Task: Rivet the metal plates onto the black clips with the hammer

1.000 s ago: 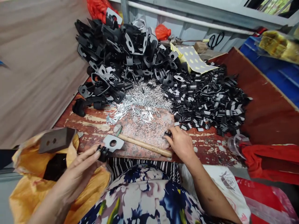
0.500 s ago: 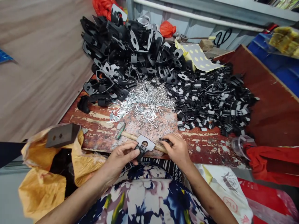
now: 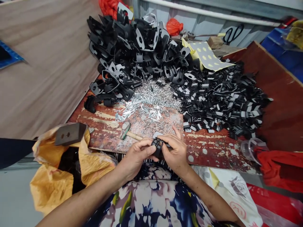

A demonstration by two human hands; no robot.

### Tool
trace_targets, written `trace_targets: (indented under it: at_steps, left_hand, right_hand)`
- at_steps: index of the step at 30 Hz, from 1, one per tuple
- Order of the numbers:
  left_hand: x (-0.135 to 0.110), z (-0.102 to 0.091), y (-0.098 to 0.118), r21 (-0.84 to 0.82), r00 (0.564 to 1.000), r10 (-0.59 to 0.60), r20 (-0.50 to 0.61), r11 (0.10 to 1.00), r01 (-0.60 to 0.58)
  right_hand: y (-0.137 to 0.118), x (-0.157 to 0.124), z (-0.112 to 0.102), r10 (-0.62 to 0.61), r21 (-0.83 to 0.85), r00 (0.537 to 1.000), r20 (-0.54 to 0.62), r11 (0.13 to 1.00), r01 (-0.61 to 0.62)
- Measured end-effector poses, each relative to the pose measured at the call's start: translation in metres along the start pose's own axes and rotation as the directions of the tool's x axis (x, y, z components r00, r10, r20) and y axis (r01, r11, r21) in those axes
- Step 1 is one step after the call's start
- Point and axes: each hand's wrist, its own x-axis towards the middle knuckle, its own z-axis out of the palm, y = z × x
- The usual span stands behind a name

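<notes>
Gap closed: half a second ago your two hands held their pieces apart; now your left hand (image 3: 138, 156) and your right hand (image 3: 176, 153) meet in front of you, piece against piece.
Left grasp: thumb and fingers pinch the larger black piece (image 3: 156, 148), its grey plate (image 3: 157, 134) pointing away from you, partly covered by your right fingers.
Right grasp: fingertips close on the small black piece (image 3: 168, 145), mostly hidden; cannot tell whether it is seated in the larger one.
Work position: both pieces held over the near edge of the bench (image 3: 210, 151), above your lap.
Hammer: lies flat on the bench, head (image 3: 125, 130) to your left, handle (image 3: 134, 135) running behind your hands; not held.
Nails: loose heap (image 3: 151, 97) at the bench middle, beyond the hammer.
Large stock: tall pile of black pieces (image 3: 123, 53), behind the nails and to the left.
Small stock: wide pile of small black pieces (image 3: 222, 104), right of the nails; a yellow-spotted grey sheet (image 3: 210, 56) lies at its back edge.
Left side: dark block (image 3: 79, 132) with two holes, resting on the yellow sack (image 3: 52, 183).
Right side: clear plastic cup (image 3: 247, 148) beside red cloth (image 3: 276, 160).
</notes>
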Motion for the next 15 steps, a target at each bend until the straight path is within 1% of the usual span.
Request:
trace_targets:
  at_steps: [4,6,8,10,12,14,15]
  left_hand:
    - [0.001,-0.005,-0.002,-0.011,0.999,0.002,0.035,1.000,-0.002]
    - [0.001,-0.008,-0.005,0.004,0.997,0.051,0.051,0.999,-0.052]
    - [0.000,-0.010,-0.006,0.050,0.993,0.116,0.038,0.992,-0.118]
    - [-0.002,-0.011,-0.005,0.120,0.984,0.176,0.004,0.977,-0.175]
    - [-0.005,-0.013,-0.001,0.208,0.975,0.223,-0.017,0.954,-0.215]
    - [-0.008,-0.017,0.003,0.284,0.969,0.246,-0.014,0.930,-0.232]
    - [-0.009,-0.020,0.005,0.299,0.969,0.247,-0.012,0.925,-0.232]
  right_hand:
    - [-0.006,-0.004,0.000,-0.050,-0.008,0.999,0.007,0.999,0.050]
    - [-0.012,-0.006,-0.001,-0.059,0.000,0.998,0.027,0.998,0.059]
    - [-0.017,-0.008,-0.001,-0.038,0.035,0.997,0.070,0.999,0.036]
    - [-0.019,-0.010,-0.001,0.002,0.099,0.992,0.125,0.995,-0.014]
    - [-0.019,-0.011,0.000,0.071,0.193,0.980,0.187,0.975,-0.107]
    - [-0.015,-0.006,-0.001,0.133,0.294,0.945,0.300,0.929,-0.224]
    - [-0.011,-0.001,-0.002,0.131,0.319,0.916,0.378,0.911,-0.262]
